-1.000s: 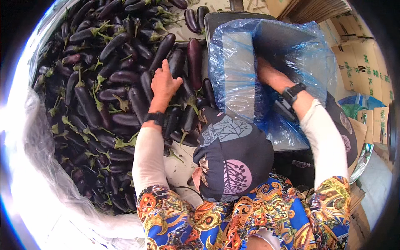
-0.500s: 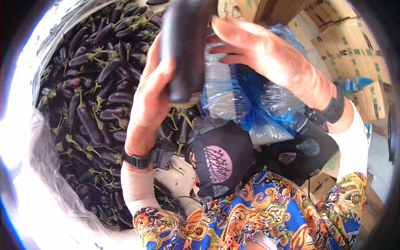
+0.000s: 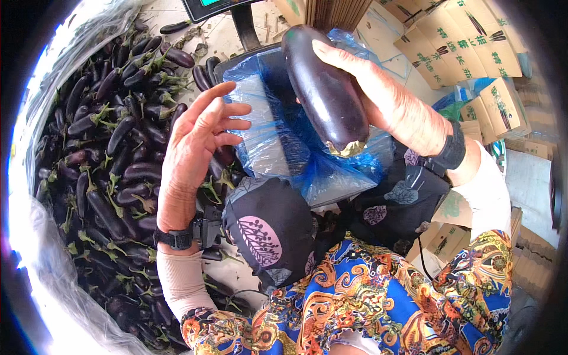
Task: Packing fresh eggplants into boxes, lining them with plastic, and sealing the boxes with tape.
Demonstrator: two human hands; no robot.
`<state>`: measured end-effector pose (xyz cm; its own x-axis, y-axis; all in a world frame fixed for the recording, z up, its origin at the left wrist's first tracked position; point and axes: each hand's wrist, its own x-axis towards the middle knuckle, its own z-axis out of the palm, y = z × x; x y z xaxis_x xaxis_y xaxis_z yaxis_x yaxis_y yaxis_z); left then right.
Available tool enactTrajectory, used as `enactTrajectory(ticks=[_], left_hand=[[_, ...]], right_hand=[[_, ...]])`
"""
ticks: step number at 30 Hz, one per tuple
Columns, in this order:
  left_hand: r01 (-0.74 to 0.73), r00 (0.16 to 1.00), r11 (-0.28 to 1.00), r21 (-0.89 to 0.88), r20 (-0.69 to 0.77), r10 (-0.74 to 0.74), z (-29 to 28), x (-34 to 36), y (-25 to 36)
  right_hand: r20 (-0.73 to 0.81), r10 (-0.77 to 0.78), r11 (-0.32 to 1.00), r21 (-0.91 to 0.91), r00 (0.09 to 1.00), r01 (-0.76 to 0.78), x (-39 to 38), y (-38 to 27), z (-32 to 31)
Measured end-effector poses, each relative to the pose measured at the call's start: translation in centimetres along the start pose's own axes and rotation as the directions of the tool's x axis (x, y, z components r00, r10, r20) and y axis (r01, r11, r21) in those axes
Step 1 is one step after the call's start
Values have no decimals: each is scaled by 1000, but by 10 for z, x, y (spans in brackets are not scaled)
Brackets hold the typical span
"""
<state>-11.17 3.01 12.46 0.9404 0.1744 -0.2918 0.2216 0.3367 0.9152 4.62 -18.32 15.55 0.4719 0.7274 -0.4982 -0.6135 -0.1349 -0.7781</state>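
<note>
A large, glossy dark purple eggplant [image 3: 328,97] is held up over the blue plastic bag [image 3: 257,130], tilted so that its pale cap end points down toward the person and its rounded end points away. The right hand [image 3: 378,97] grasps it from the right side, thumb laid along the skin; the other fingers are mostly hidden behind it, so I can't quite tell how they wrap around. The left hand [image 3: 198,136] is empty, its fingers loosely spread, raised between the bag's left side and the heap of eggplants [image 3: 112,183].

The bag, its film crinkled, lines an open container beneath the held eggplant. Just beyond it a dark post [image 3: 245,26] stands by a screen [image 3: 210,5]. The heap fills the left side, stems pointing every way, with clear plastic sheeting [image 3: 50,290] along its outer edge. One eggplant [image 3: 176,27] lies apart on the pale floor [image 3: 160,13] past the heap. Printed cardboard boxes [image 3: 467,50] lie to the right, and folded cardboard [image 3: 338,15] stands behind the bag.
</note>
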Motion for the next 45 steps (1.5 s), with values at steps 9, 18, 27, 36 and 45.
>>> enactTrajectory(ticks=[9,18,27,36,45], left_hand=[[-52,999,988,-145,3,53,15,8,10],[-20,914,925,-378,-383,-137,-88,-10,-74],[-140,802,980,141,-565,196,-200,65,-40],[274,692,684,676,-632,348,-152,-19,-149],[225,645,776,590,-687,336,-127,-82,-137]], right_hand=[[196,-1,1000,1,981,1,18,-9,63],[262,453,181,-963,852,200,12,14,-7],[-27,819,-53,-998,573,28,32,46,14],[99,756,595,-517,647,-616,13,103,-11],[247,412,-17,-960,877,278,21,64,-1]])
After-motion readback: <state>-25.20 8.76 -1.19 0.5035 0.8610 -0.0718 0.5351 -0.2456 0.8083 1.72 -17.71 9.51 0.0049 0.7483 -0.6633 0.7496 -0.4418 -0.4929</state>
